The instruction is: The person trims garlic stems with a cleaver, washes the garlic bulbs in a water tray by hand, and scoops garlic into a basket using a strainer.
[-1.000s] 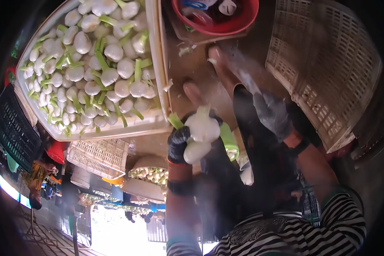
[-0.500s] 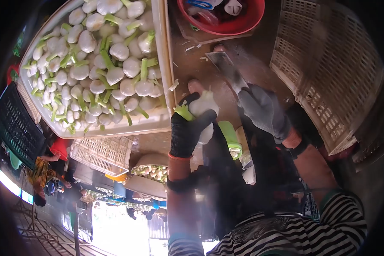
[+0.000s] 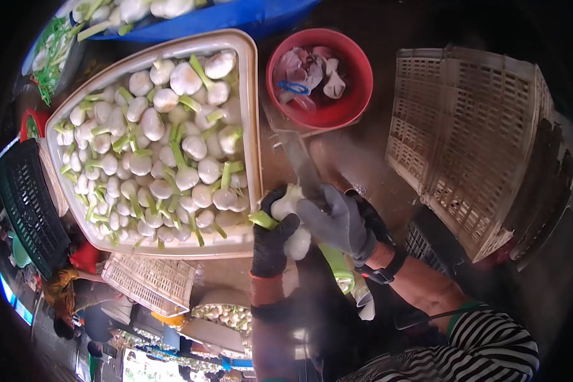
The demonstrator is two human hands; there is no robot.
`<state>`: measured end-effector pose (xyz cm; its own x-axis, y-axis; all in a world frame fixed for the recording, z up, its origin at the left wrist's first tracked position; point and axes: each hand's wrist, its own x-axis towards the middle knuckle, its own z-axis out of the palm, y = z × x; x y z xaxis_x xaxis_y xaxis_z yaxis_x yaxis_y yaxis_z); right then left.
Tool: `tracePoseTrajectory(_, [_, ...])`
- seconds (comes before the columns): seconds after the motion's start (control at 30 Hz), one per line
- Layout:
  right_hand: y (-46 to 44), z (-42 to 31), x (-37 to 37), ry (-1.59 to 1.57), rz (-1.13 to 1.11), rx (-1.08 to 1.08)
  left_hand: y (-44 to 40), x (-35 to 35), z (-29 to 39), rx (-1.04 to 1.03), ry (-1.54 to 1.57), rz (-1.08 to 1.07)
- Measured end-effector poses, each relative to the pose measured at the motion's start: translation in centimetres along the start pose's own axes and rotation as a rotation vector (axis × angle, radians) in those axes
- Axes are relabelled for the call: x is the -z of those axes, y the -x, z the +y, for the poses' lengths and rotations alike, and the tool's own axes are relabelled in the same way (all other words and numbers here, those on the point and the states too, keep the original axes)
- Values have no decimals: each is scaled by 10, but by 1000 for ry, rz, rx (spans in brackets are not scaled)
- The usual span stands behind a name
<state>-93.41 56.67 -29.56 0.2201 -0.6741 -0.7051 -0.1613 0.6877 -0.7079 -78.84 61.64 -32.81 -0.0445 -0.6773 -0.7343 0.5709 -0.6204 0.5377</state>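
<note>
My left hand [image 3: 275,239], in a black glove, is closed around white bulbs [image 3: 288,202] with cut green stems, one above the other. My right hand [image 3: 337,223], in a grey glove, grips a broad knife [image 3: 301,162] whose blade points up and away beside the upper bulb. The right fingers are close against that bulb; whether they touch it is unclear. To the left, a large white tub [image 3: 256,127] is full of similar bulbs [image 3: 194,148] with short green stems.
A red basin [image 3: 370,86] holding bags stands beyond my hands. Tall pale crates [image 3: 465,127] lean at the right. A blue container [image 3: 254,22] with more bulbs is at the top. White crates [image 3: 149,280] and people [image 3: 63,299] appear at lower left.
The right hand with the knife has moved left to the bulbs in my left hand. The view has shifted, bringing the blue container in and the red basin lower.
</note>
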Motion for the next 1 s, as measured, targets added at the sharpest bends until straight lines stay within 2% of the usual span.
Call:
tracePoseTrajectory(0.03, [-2,0,6,-43,34,-12,-4,-12,4,-13,91,-30])
tracePoseTrajectory(0.07, [-5,4,11,-86,59,-26,-2,-25,10,78,373,-105])
tracePoseTrajectory(0.17, [-14,0,16,-101,15,7,-7,-30,9,82,211,-75])
tracePoseTrajectory(0.2, [-18,-3,12,-79,-9,14,-4,-27,11,100,200,2])
tracePoseTrajectory(0.23, [-22,-4,8,-54,-26,26,-1,-26,15,-3,263,46])
tracePoseTrajectory(0.37, [-29,13,-2,32,-14,56,-6,46,17,-287,-308,535])
tracePoseTrajectory(0.5, [-30,26,1,141,21,141,-32,107,50,-347,-486,671])
tracePoseTrajectory(0.53, [-29,27,3,159,34,130,-30,115,53,-324,-771,757])
tracePoseTrajectory(0.63, [-24,26,9,192,6,93,0,116,36,-332,-688,832])
tracePoseTrajectory(0.67, [-21,26,10,202,-13,101,13,98,33,-236,-527,888])
tracePoseTrajectory(0.7, [-19,27,12,211,-29,109,30,99,22,-162,-464,726])
tracePoseTrajectory(0.73, [-15,28,15,239,-82,128,43,92,10,-46,-263,559])
tracePoseTrajectory(0.77, [-13,29,20,267,-137,149,51,90,2,157,-344,285])
tracePoseTrajectory(0.8, [-11,30,23,296,-191,171,55,77,2,139,-260,140])
tracePoseTrajectory(0.87, [-6,29,17,-7,-147,0,63,50,1,137,-76,-152])
tracePoseTrajectory(0.9, [-4,30,21,39,-156,13,65,41,-8,255,397,-140])
tracePoseTrajectory(0.93, [-1,31,25,84,-166,27,64,39,-11,279,332,-146])
tracePoseTrajectory(1.0, [0,35,36,473,-256,239,62,43,-15,326,199,-151])
